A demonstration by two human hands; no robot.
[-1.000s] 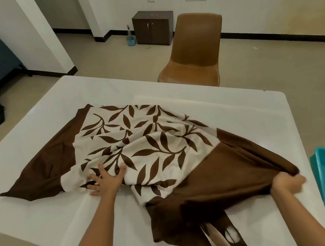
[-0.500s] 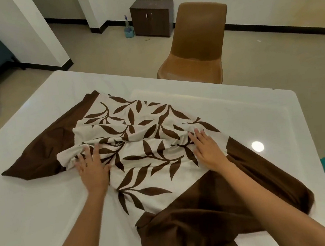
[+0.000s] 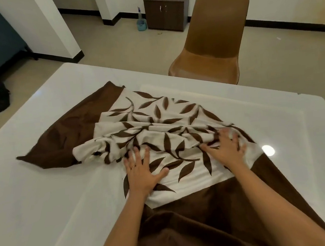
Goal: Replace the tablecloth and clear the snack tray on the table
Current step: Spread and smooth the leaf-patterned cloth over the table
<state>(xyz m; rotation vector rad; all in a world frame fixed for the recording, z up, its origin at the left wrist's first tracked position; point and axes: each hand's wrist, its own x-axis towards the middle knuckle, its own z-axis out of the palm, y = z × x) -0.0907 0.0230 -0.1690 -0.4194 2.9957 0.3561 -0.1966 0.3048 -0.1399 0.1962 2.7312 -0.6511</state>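
Brown tablecloth (image 3: pixel 167 122) (rumpled) on table (image 3: pixel 45 193).

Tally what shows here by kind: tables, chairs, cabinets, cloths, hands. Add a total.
Tables: 1, the white table
Chairs: 1, the brown chair
Cabinets: 1, the dark cabinet
Cloths: 1, the leaf-print tablecloth
Hands: 2, the left hand and the right hand, both on the cloth
Total: 6
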